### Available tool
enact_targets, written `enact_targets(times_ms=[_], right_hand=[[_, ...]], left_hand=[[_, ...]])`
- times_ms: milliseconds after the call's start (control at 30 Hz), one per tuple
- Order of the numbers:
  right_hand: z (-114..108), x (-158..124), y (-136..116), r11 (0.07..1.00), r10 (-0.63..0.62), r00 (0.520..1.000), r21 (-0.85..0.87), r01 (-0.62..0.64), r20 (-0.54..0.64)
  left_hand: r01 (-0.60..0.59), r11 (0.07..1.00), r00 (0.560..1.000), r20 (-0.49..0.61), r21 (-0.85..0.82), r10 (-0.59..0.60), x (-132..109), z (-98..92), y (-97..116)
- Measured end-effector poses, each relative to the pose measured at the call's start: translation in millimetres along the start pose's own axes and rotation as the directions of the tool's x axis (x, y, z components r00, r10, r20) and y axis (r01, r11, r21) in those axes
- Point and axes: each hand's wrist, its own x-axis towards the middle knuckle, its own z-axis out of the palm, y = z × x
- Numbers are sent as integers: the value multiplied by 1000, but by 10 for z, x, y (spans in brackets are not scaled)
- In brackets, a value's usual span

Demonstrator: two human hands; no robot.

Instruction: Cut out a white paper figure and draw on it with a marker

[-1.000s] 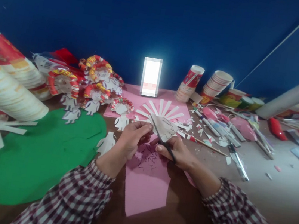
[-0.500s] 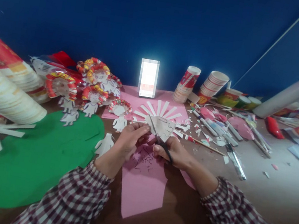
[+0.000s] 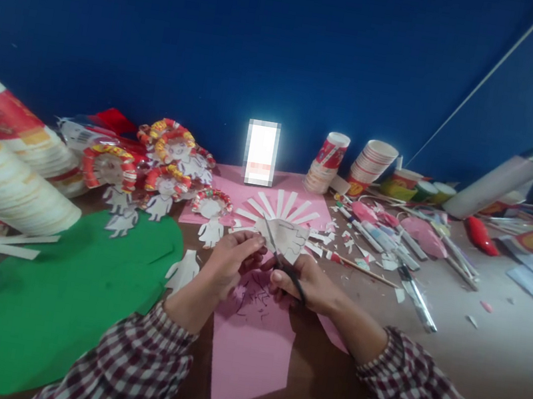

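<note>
Plain blue wall (image 3: pixel 172 29) fills the upper frame. At centre, my left hand (image 3: pixel 227 262) pinches white paper with dark drawn outlines (image 3: pixel 292 236); my right hand (image 3: pixel 318 285) is closed around black-handled metal scissors (image 3: pixel 295 279). Short snips, turning paper rather than blades, should suit.

In our right hand (image 3: pixel 311 284) we grip black-handled scissors (image 3: pixel 297 285), their blades reaching across a white paper piece (image 3: pixel 291 238) drawn with dark lines. Our left hand (image 3: pixel 233 256) pinches that paper near its left edge. Below our hands lies a pink sheet (image 3: pixel 251 359) scattered with dark slivers or marks (image 3: pixel 258 299), we cannot tell which. Just beyond our hands we see a fan of white strips (image 3: pixel 287 206), and to our left a green sheet (image 3: pixel 57 308) with small paper figures (image 3: pixel 122 222) near its far edge. Stacked cups (image 3: pixel 15 187) slant at far left; pens (image 3: pixel 369 234) and scraps (image 3: pixel 366 257) lie to our right, before a blue wall (image 3: pixel 271 45)
</note>
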Motion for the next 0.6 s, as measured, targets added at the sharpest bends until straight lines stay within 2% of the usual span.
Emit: enact_targets(times_ms=[600], right_hand=[[-40, 15, 21, 988, -52, 998, -149, 49, -17]], left_hand=[[-23, 1000, 1000, -12, -4, 23, 23, -26, -23]])
